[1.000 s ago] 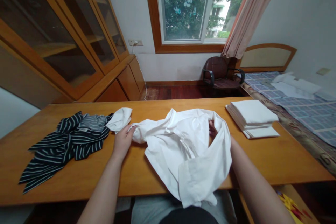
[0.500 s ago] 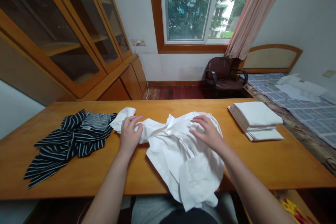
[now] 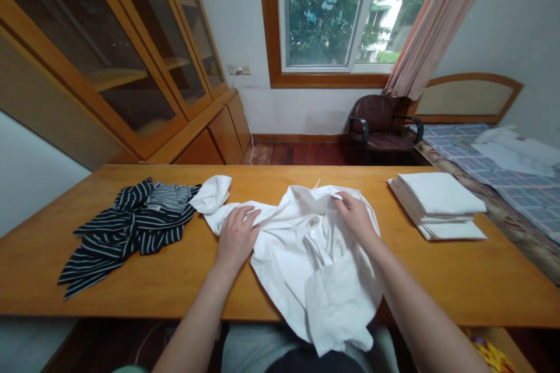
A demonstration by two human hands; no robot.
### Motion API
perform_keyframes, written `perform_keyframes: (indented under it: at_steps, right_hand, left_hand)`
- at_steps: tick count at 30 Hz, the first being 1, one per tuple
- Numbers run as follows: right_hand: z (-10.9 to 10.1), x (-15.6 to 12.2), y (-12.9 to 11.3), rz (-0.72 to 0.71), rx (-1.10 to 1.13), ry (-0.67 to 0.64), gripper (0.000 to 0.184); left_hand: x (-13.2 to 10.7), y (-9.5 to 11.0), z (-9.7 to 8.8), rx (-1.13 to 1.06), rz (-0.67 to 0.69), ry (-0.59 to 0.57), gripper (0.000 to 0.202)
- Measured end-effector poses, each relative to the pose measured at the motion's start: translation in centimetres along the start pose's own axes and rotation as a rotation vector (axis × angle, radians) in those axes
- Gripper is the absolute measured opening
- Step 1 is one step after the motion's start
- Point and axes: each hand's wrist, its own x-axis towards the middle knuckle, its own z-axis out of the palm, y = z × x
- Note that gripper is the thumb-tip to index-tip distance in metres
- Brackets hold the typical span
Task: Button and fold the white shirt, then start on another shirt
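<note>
A crumpled white shirt (image 3: pixel 286 262) lies across the table in front of me, its lower end hanging over the near edge toward my lap. One sleeve stretches left, and its cuff end touches a black-and-white striped garment (image 3: pixel 126 221). My left hand (image 3: pixel 238 235) rests over that sleeve near the shoulder with its fingers curled onto the cloth; its thumb is mostly hidden. With thumb and fingers, my right hand (image 3: pixel 354 215) pinches the shirt's upper edge around the collar and lifts it slightly. A button placket shows between the hands.
A stack of folded white cloth (image 3: pixel 437 201) sits on the right of the wooden table (image 3: pixel 420 280). Beyond the table are a brown armchair (image 3: pixel 374 119), a bed with a checked cover (image 3: pixel 503 169) and a glass-door cabinet (image 3: pixel 166 99) at left.
My right hand has gone from hovering open over the shirt to pinching its upper edge, which is now raised and spread. My left hand has shifted right along the sleeve toward the shoulder.
</note>
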Motion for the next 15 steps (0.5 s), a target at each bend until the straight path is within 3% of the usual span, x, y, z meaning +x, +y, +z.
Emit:
perform_keyframes:
  at_steps: [4,7,11,15]
  right_hand:
    - [-4.2,0.4,2.2,0.133,0.151,0.195,0.032]
    - [-6.4,0.2,2.6,0.14,0.151,0.265,0.032]
    - [-7.7,0.2,2.5,0.111,0.071,0.364,0.031]
    - [-8.2,0.6,3.0,0.099,0.088,0.476,0.034]
  left_hand:
    - [-0.1,-1.8,-0.2,0.026,-0.099,0.038,0.038]
    - [0.3,-2.2,-0.9,0.027,-0.122,0.069,0.039]
    - [1.4,-1.6,-2.3,0.039,-0.129,0.169,0.043]
    - [2.4,-1.2,-3.4,0.015,-0.111,0.286,0.032]
